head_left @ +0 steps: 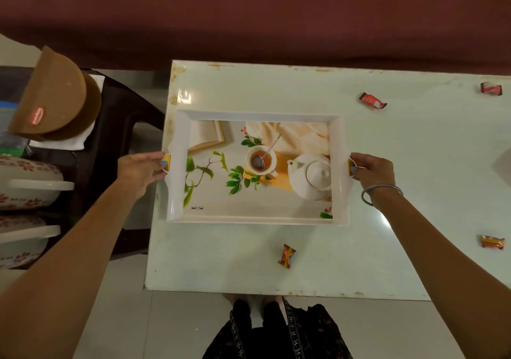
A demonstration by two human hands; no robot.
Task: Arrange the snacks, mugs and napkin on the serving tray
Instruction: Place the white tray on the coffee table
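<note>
Head view: both hands grip an empty serving tray at the table's left end.

The left hand [141, 169] has its fingers closed on the left handle and the right hand [372, 169] on the right handle of the serving tray [258, 115], which lies between them on the white table [276, 87]. Two red snack packets [372, 100] lie beyond the right fingers, two orange ones [286, 256] nearer the person. No mugs or napkin identifiable. Risk: the left fingers sit at the table's edge, so a leftward nudge could tip the tray off.
</note>
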